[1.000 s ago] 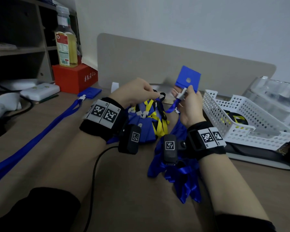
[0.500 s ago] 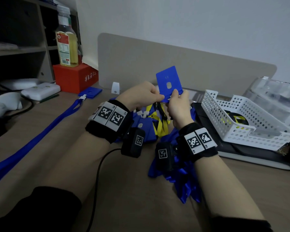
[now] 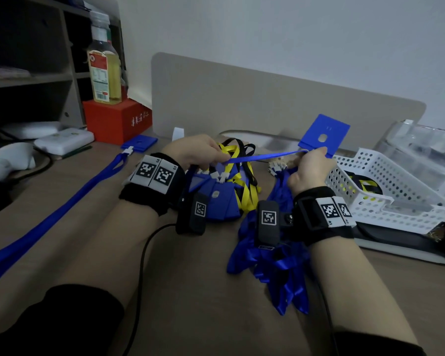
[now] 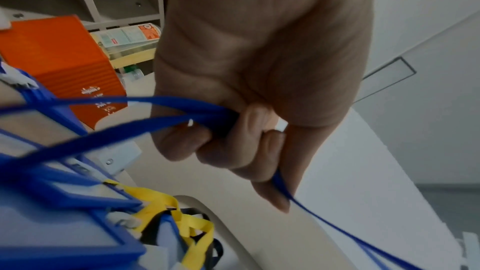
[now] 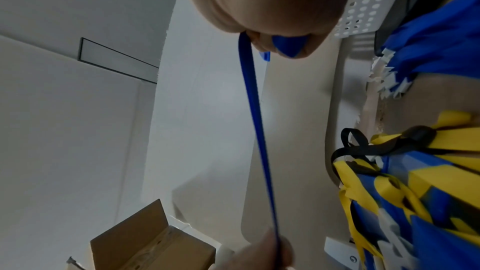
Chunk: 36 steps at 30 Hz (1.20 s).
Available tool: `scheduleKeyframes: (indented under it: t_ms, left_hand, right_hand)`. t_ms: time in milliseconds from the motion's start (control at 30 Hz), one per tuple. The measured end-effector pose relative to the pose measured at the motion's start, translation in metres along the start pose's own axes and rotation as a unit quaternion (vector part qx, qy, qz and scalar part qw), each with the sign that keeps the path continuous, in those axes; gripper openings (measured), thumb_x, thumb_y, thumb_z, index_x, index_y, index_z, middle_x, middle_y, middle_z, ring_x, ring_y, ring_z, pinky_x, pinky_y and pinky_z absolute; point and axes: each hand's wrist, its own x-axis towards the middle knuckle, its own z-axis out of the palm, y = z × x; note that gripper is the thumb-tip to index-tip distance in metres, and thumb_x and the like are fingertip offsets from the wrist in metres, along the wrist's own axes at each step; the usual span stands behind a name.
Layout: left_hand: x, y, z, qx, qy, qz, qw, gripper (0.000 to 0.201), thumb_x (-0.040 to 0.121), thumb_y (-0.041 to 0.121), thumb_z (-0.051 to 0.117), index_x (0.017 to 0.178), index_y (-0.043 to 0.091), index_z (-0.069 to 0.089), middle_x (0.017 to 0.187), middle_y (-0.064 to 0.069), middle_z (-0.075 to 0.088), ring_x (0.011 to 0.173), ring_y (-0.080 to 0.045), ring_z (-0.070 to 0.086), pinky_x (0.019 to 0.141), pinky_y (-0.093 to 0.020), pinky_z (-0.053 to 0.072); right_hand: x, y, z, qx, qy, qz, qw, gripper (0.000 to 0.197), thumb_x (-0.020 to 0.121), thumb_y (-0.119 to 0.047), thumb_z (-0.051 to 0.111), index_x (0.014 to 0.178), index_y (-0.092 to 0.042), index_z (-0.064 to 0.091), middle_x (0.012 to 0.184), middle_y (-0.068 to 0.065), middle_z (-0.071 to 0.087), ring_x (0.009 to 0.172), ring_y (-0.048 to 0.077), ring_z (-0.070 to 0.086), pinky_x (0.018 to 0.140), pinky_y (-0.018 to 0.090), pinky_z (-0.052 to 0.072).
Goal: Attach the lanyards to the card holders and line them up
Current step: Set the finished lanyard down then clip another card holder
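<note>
The clip joining the blue lanyard [image 3: 263, 157] to the blue card holder [image 3: 324, 136] was hidden behind the right hand [image 3: 310, 167], which pinched the holder upright above the table [image 3: 190, 291]. The left hand [image 3: 198, 151], fingers curled, gripped the strap, which ran taut left to right between both hands.
</note>
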Motion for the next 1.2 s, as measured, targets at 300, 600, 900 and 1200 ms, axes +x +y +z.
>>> scheduleKeyframes:
  t_ms: [300, 600, 900, 1200]
  left_hand:
    - [0.005, -0.001, 0.006, 0.059, 0.002, 0.002, 0.998, 0.025, 0.094, 0.037, 0.056, 0.084, 0.018, 0.067, 0.067, -0.002, 0.052, 0.050, -0.012, 0.040, 0.048, -0.024, 0.034]
    - [0.001, 0.012, 0.012, 0.038, -0.005, 0.046, 0.998, 0.031, 0.094, 0.036, 0.057, 0.071, 0.015, 0.063, 0.071, -0.006, 0.057, 0.057, -0.017, 0.039, 0.054, -0.028, 0.033]
    - [-0.001, 0.022, 0.022, 0.015, 0.015, 0.093, 0.995, 0.035, 0.094, 0.029, 0.059, 0.063, 0.010, 0.058, 0.054, 0.001, 0.050, 0.050, -0.012, 0.035, 0.047, -0.022, 0.030]
    - [-0.001, 0.017, 0.015, 0.000, -0.008, 0.083, 0.997, 0.037, 0.092, 0.037, 0.060, 0.085, 0.001, 0.066, 0.071, -0.013, 0.049, 0.056, -0.022, 0.037, 0.047, -0.025, 0.029]
  right_hand:
    - [-0.002, 0.013, 0.005, -0.144, -0.141, 0.003, 0.980, 0.008, 0.098, -0.017, 0.032, 0.096, -0.019, 0.040, 0.069, -0.003, 0.047, 0.050, 0.010, 0.042, 0.046, 0.021, 0.032]
    - [-0.023, 0.021, 0.013, -0.215, -0.223, -0.027, 0.950, 0.018, 0.101, -0.031, 0.030, 0.094, -0.022, 0.044, 0.112, 0.010, 0.058, 0.096, 0.030, 0.060, 0.075, 0.039, 0.048]
    - [-0.035, 0.029, 0.018, -0.280, -0.243, -0.069, 0.926, 0.034, 0.096, -0.047, 0.027, 0.096, -0.017, 0.043, 0.081, 0.007, 0.056, 0.067, 0.025, 0.058, 0.061, 0.037, 0.051]
    - [-0.023, 0.027, 0.013, -0.311, -0.189, -0.112, 0.925, 0.027, 0.091, -0.045, 0.028, 0.078, -0.024, 0.039, 0.075, -0.003, 0.047, 0.064, 0.016, 0.043, 0.062, 0.033, 0.035]
